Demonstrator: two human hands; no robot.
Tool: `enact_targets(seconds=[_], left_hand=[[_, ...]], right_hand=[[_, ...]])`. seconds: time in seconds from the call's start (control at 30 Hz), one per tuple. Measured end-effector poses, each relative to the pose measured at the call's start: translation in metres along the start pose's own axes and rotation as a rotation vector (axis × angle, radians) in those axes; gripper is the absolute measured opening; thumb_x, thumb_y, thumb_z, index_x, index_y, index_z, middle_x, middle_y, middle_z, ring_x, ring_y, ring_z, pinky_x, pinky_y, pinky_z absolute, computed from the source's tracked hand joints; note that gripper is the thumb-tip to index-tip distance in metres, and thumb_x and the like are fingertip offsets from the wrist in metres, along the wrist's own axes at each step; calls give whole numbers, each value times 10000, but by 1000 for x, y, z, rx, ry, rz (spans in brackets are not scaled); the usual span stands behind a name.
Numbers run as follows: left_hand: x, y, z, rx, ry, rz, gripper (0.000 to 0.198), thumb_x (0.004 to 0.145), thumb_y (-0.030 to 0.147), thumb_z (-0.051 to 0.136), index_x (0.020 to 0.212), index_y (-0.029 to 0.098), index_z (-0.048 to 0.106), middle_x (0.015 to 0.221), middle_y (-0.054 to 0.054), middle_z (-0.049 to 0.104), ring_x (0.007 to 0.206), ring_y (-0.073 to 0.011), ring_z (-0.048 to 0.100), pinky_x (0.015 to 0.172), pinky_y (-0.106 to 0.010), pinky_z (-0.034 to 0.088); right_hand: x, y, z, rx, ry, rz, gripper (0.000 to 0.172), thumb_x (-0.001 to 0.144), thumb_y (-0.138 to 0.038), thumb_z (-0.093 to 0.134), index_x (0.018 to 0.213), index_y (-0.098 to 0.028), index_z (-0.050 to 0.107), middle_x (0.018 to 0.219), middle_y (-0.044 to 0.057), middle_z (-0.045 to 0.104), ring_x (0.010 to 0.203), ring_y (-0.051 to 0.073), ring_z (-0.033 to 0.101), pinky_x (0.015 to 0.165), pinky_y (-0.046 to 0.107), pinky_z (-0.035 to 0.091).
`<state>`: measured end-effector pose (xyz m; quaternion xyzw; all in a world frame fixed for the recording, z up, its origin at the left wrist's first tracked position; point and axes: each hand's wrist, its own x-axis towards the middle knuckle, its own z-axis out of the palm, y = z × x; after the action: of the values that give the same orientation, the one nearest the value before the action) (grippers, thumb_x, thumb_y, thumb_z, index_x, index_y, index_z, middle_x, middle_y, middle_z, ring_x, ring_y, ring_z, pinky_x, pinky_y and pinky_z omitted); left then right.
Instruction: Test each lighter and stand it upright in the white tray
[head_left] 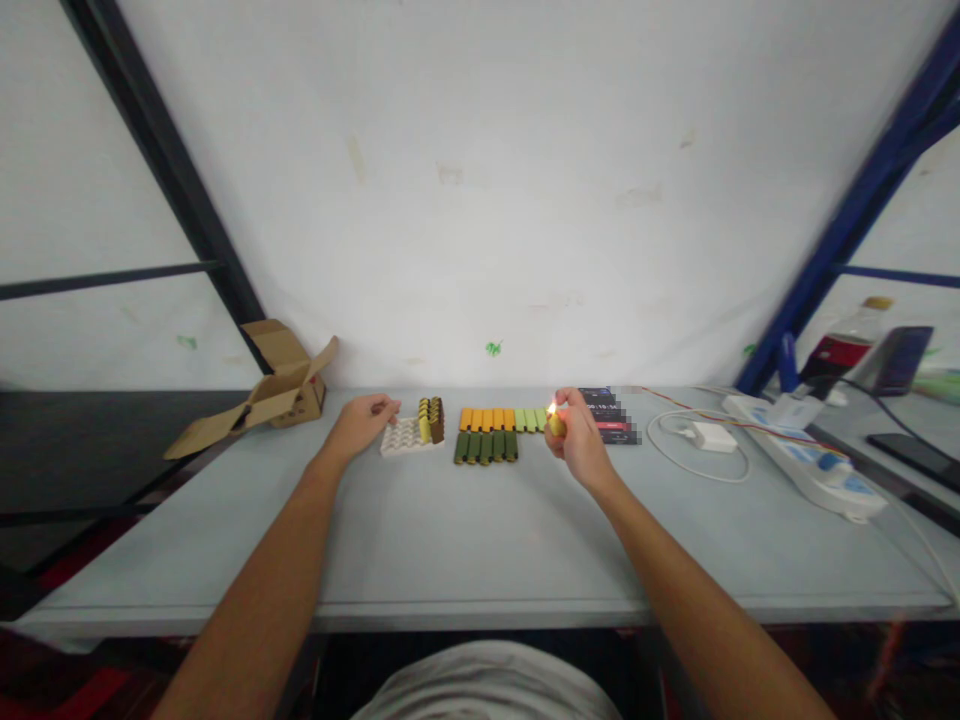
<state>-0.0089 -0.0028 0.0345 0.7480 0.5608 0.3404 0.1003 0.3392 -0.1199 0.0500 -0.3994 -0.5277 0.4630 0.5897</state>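
A small yellow lighter [556, 426] is upright in my right hand [581, 438], its flame lit at the top. The fingers are wrapped round it, above the table's right middle. My left hand [363, 424] is beside the back left corner of a white tray with holes [399, 437], its fingers loosely bent and nothing visible in them. Yellow lighters [424, 421] and dark brown lighters [437, 421] stand at the tray's right end. Right of the tray lie a row of orange lighters [487, 420], light green lighters [530, 420] and, nearer me, dark green lighters [486, 447].
An open cardboard box [289, 395] is at the back left. Behind my right hand lies a dark device with a lit display [611, 412]. Further right are a white charger [712, 437], looping cables, a power strip [806, 465], a phone [919, 455] and a bottle [847, 345].
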Motion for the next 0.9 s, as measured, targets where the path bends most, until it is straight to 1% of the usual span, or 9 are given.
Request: enact_targets(seconds=[0.1,0.3,0.43,0.5,0.53,0.6,0.7,0.77,0.9], left_hand=[[0,0,0,-23,-11,0,397,813,531,514,647,198,653,634,-31,707,598,-190,606,583,-264,408],[0,3,-3,-69,40,-5,375,811,513,539,676,185,661,644,-36,713,597,-183,619,581,-261,432],[-1,26,-6,-213,184,-6,335,838,458,532,728,168,657,641,-36,702,557,-153,602,575,-253,460],[-4,46,-5,-335,223,33,312,851,432,537,740,162,647,645,-36,695,564,-143,603,590,-250,479],[-6,57,-3,-391,200,72,303,856,425,544,752,159,647,650,-35,692,576,-142,606,606,-251,489],[-14,80,2,-469,77,176,280,856,418,584,796,154,656,674,-33,690,620,-143,624,649,-257,506],[-30,111,15,-523,-183,318,299,820,385,680,1005,152,670,782,-42,712,684,-150,647,675,-262,516],[-40,127,25,-519,-306,421,338,795,364,722,1055,153,675,822,-48,717,726,-156,655,699,-263,516],[-49,143,35,-376,-352,527,176,827,327,694,890,164,723,768,-25,705,712,-142,629,697,-248,481]], right_hand=[[-2,-2,3,47,46,-37,200,757,-330,386,928,-270,300,432,-142,324,362,92,203,414,189,123],[5,7,1,72,-47,-36,240,833,-461,408,936,-278,292,436,-140,333,382,98,226,436,193,134],[8,12,2,82,-135,45,391,870,-642,372,981,-286,253,518,-112,444,431,113,328,460,207,194],[5,15,6,44,-178,34,409,877,-595,464,1010,-288,229,602,-101,488,496,112,379,506,213,258],[3,16,8,19,-201,14,418,872,-525,528,1027,-288,221,641,-99,492,532,109,397,536,216,289],[-1,21,14,-13,-249,-41,444,835,-349,609,1049,-285,226,715,-91,484,606,105,426,599,220,335],[-7,29,26,-16,-324,-129,479,775,-172,588,1073,-282,229,799,-70,465,703,108,461,674,232,377],[-9,34,35,-32,-367,-184,485,767,-116,548,1096,-280,232,866,-47,478,777,114,494,746,255,406],[-14,38,46,-113,-454,-227,522,785,-81,519,1172,-279,230,1006,-1,507,904,132,537,850,312,435]])
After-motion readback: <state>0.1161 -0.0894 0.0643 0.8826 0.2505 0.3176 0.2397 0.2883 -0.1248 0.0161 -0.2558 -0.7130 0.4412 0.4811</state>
